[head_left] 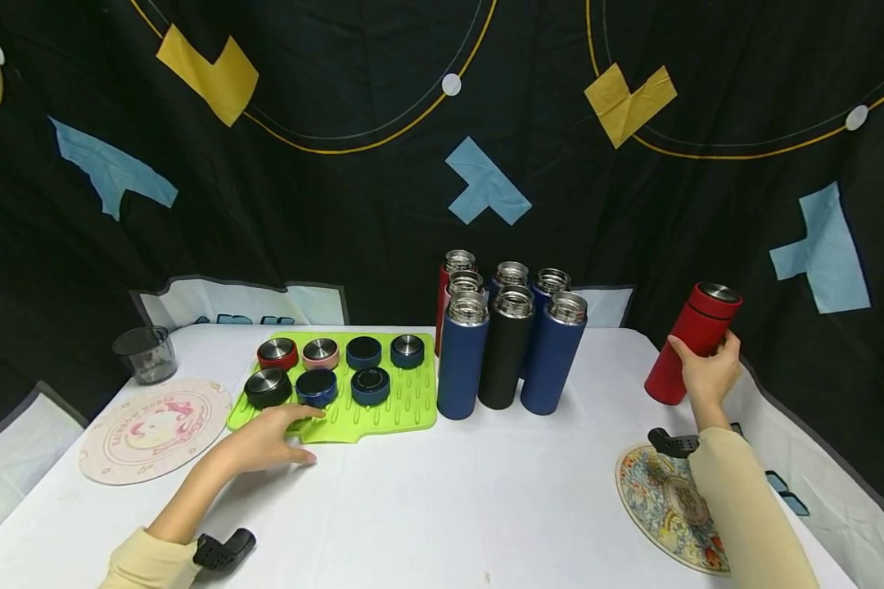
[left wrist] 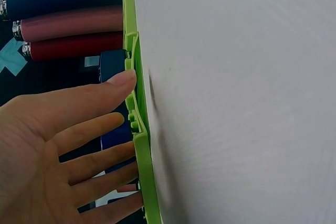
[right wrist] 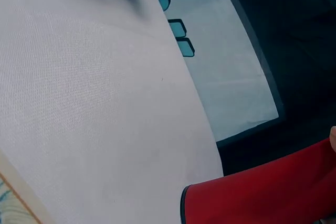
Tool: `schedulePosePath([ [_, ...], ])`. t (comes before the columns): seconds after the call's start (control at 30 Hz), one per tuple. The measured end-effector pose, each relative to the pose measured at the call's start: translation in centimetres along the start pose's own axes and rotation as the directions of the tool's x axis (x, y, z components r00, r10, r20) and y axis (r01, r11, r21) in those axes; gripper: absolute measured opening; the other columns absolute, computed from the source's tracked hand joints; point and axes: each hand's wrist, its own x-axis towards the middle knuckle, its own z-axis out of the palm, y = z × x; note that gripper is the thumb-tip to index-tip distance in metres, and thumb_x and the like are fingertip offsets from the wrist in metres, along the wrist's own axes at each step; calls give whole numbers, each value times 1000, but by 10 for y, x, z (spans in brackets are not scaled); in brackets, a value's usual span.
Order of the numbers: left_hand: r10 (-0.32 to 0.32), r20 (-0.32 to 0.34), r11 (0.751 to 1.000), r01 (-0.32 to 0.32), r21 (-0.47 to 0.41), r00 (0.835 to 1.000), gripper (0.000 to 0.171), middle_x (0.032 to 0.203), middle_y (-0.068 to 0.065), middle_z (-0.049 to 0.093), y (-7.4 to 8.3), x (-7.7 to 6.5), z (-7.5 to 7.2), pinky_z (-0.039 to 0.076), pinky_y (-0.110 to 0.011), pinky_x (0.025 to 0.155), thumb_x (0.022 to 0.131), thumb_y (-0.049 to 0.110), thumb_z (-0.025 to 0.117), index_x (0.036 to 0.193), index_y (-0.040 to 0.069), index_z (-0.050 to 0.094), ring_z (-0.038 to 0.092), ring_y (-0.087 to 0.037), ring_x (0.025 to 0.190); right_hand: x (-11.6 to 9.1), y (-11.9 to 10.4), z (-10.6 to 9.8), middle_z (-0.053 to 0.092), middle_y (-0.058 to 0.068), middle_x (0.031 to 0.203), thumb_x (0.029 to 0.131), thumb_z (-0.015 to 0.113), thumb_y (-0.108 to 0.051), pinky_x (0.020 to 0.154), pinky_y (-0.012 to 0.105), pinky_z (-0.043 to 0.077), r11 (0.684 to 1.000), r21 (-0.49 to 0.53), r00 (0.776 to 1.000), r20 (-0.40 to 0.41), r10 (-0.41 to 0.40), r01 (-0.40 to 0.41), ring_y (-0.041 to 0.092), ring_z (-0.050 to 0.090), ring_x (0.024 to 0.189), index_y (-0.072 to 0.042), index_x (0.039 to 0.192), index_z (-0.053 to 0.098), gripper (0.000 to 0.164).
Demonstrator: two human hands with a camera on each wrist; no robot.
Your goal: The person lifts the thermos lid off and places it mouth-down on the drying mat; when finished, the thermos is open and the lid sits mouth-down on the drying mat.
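Observation:
At the back right, my right hand point(head_left: 710, 378) grips a red thermos bottle point(head_left: 681, 360) round its side. A red lid with a steel top sits on that bottle, above a dark seam. In the right wrist view only the lower part of the red bottle point(right wrist: 252, 190) and a fingertip show. My left hand point(head_left: 268, 439) hovers by the front left edge of a green drying mat point(head_left: 405, 415), fingers spread and holding nothing. Several bottle lids stand on the mat, among them a black lid point(head_left: 268, 388) and a blue lid point(head_left: 317, 388) closest to the left fingers.
Lidless bottles stand grouped at the back middle, with a blue bottle point(head_left: 462, 364) and a black bottle point(head_left: 506, 352) in front. A pink round mat point(head_left: 155, 429) and a dark clear cup point(head_left: 146, 356) are at left. Beneath the right forearm lies a patterned round mat point(head_left: 663, 507).

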Motion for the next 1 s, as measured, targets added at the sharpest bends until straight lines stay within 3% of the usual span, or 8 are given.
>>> schedulePosePath([
  [0.23,-9,9,1000,9,-3,1000,61,120,-22,61,3,0,0,43,-58,95,72,23,84,123,-1,61,54,-44,113,-1,0,-5,46,6,145,85,71,-38,109,41,35,1000,17,1000,-29,6,-5,27,46,130,-15,145,36,73],
  [0.47,18,-13,1000,-18,-13,1000,60,123,-22,60,7,1,-4,44,-58,94,74,22,83,124,-1,60,55,-44,113,-9,-15,-12,50,5,142,82,75,-38,106,38,39,996,4,994,-55,-90,91,26,50,126,-13,143,41,74],
  [0.8,112,-78,993,-115,-26,991,54,124,-13,61,34,6,-13,45,-52,96,77,21,82,125,7,62,54,-36,118,-39,-46,-28,54,5,139,81,77,-40,98,44,46,992,-6,989,84,-124,125,26,54,121,-21,145,41,76],
  [1.0,136,-100,989,-142,-47,986,55,127,-5,60,58,13,-17,47,-47,96,78,22,82,128,14,60,54,-29,121,-69,-66,-34,55,5,137,80,78,-36,94,41,49,987,6,975,154,-162,163,27,56,119,-20,144,42,75],
])
